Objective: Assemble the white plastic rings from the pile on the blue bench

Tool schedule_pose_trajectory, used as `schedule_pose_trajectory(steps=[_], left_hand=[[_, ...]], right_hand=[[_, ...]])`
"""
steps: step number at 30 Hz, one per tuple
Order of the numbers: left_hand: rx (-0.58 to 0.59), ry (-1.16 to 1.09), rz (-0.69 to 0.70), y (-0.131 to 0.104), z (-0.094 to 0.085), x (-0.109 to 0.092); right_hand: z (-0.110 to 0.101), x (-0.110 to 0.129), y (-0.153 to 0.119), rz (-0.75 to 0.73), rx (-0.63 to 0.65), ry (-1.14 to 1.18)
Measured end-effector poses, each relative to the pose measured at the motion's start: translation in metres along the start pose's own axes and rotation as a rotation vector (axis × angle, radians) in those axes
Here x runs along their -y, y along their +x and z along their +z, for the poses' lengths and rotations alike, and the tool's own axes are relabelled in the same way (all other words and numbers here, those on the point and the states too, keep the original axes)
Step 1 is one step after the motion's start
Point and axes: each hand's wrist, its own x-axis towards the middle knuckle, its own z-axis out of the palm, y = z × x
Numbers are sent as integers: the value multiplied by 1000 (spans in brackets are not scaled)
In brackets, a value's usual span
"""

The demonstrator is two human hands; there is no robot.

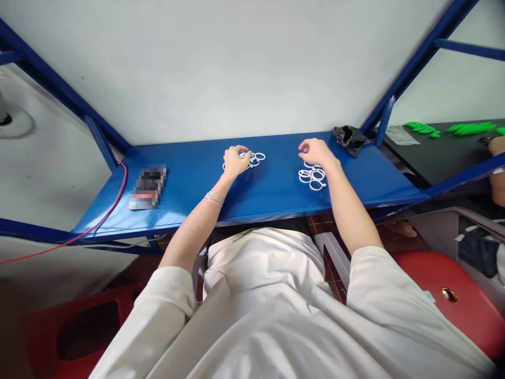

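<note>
My left hand (pixel 236 161) is over a cluster of thin white rings (pixel 259 156) on the blue table (pixel 272 195). Its fingers curve, with a gap between thumb and forefinger, and the hand hides part of the cluster. To the right, my right hand (pixel 316 151) hovers at the far edge of a second group of white rings (pixel 316 185). Its thumb and forefinger are apart, with nothing visible between them. The rings in both groups overlap, and some have a small tab.
A crumpled black bag (pixel 350 140) lies at the table's back right. A pixelated flat item (pixel 148 188) rests at left, near a red cable (pixel 122 189). Blue frame bars rise at both sides. Beyond, green pieces (pixel 471 128) lie on a dark table, near another person's arm (pixel 497 171).
</note>
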Motion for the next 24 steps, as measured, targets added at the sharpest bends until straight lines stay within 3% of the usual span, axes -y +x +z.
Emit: schedule_pose_trajectory(steps=[5, 11, 14, 17, 20, 24], left_hand=[[2, 20, 3, -1, 3, 0], [13, 49, -11, -3, 1, -5], [16, 17, 20, -5, -2, -11], [32, -56, 93, -10, -5, -20], [65, -163, 139, -16, -6, -29], [106, -280, 99, -17, -5, -35]], right_hand=[[-28, -46, -25, 159, 81, -68], [-35, -43, -36, 138, 19, -36], [-40, -23, -30, 83, -13, -15], [-32, 10, -18, -48, -22, 142], [-4, 52, 0, -145, 32, 456], [40, 98, 25, -183, 205, 778]])
